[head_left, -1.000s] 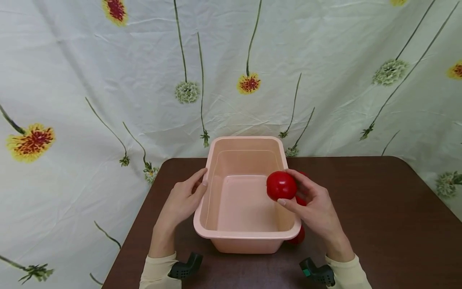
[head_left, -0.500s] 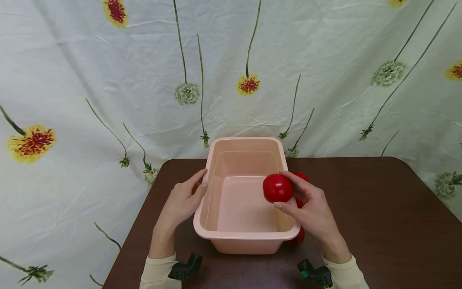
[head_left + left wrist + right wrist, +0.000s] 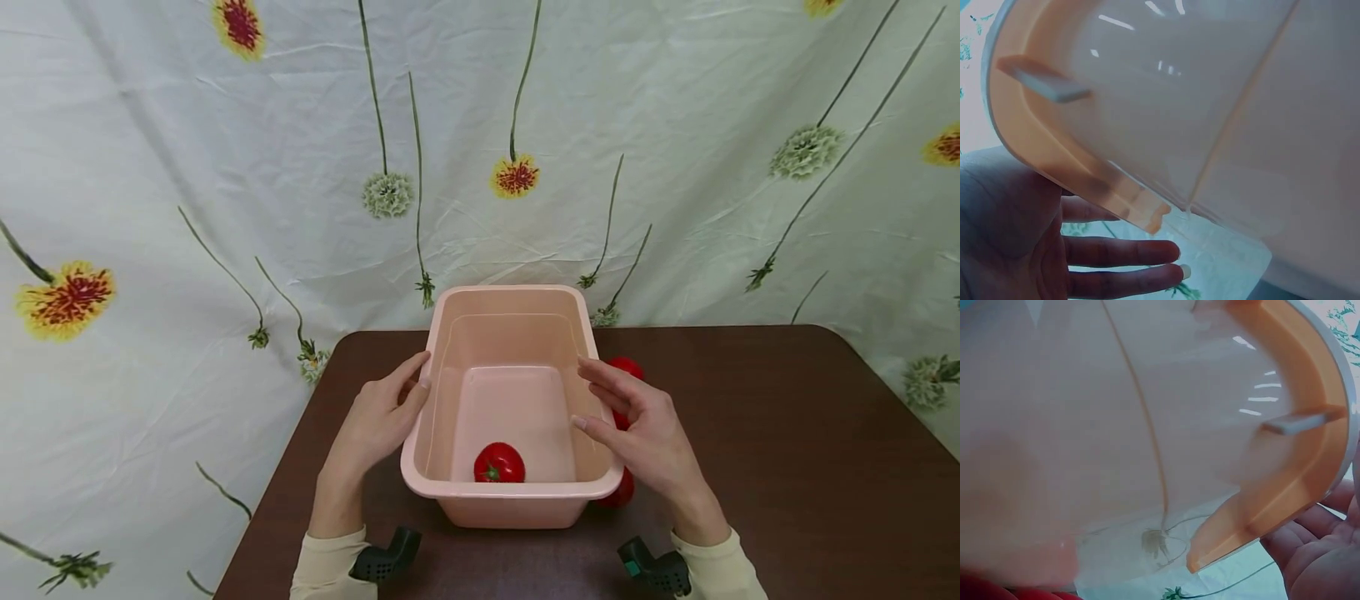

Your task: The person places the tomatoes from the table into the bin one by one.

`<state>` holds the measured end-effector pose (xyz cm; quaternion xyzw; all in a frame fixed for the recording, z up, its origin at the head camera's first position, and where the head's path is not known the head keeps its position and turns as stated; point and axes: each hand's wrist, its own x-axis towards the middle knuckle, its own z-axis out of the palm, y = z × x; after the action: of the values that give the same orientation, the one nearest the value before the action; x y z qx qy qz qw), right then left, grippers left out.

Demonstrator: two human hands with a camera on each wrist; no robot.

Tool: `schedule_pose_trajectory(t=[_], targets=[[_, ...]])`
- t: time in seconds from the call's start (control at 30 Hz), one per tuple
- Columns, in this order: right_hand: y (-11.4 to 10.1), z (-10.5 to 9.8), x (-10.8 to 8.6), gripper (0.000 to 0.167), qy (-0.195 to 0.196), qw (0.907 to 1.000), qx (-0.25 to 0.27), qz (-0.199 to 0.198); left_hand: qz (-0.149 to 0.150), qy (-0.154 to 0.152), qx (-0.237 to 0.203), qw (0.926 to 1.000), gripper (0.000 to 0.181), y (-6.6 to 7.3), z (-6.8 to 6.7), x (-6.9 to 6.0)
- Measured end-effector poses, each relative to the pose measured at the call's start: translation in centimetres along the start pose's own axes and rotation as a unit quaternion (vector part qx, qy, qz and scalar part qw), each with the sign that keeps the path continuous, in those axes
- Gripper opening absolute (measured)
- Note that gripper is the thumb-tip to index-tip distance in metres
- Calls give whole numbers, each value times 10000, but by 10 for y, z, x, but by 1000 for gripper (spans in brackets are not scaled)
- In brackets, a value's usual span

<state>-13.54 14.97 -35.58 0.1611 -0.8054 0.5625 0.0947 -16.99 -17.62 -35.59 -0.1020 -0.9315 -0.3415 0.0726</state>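
Note:
A pink plastic basin (image 3: 513, 488) stands in the middle of the table. Inside, near its front wall, lies one tomato (image 3: 499, 463) with a green stem end. My left hand (image 3: 382, 425) touches the left rim; in the left wrist view its fingers (image 3: 1119, 251) extend straight below the rim. Over the right rim hovers my right hand (image 3: 645, 429), fingers spread and holding nothing. Outside the basin's right side sit more tomatoes (image 3: 627, 367), partly hidden by the basin and my right hand. Red edges of tomatoes (image 3: 1004, 592) show low in the right wrist view.
The dark brown table (image 3: 765, 433) extends to the right of the basin. Behind it hangs a pale cloth (image 3: 480, 242) printed with flowers. Black wrist devices (image 3: 386, 557) sit at both sleeves.
My right hand shifted slightly left over the basin with a tomato and let it go. That tomato now lies inside, towards the front. The left hand stayed in place.

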Motion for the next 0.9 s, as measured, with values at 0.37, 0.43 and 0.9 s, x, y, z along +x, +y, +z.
schedule_pose_trajectory(t=[0.37,0.43,0.9], targets=[[36,-37,6,49,1241,9894,537,523,-3,-38,10,10000,46,1,2,3],[48,-44,7,50,1265,9880,631,619,-20,-27,4,10000,46,1,2,3],[121,-54,7,60,477,9838,522,1648,-47,53,5,10000,45,-1,2,1]])
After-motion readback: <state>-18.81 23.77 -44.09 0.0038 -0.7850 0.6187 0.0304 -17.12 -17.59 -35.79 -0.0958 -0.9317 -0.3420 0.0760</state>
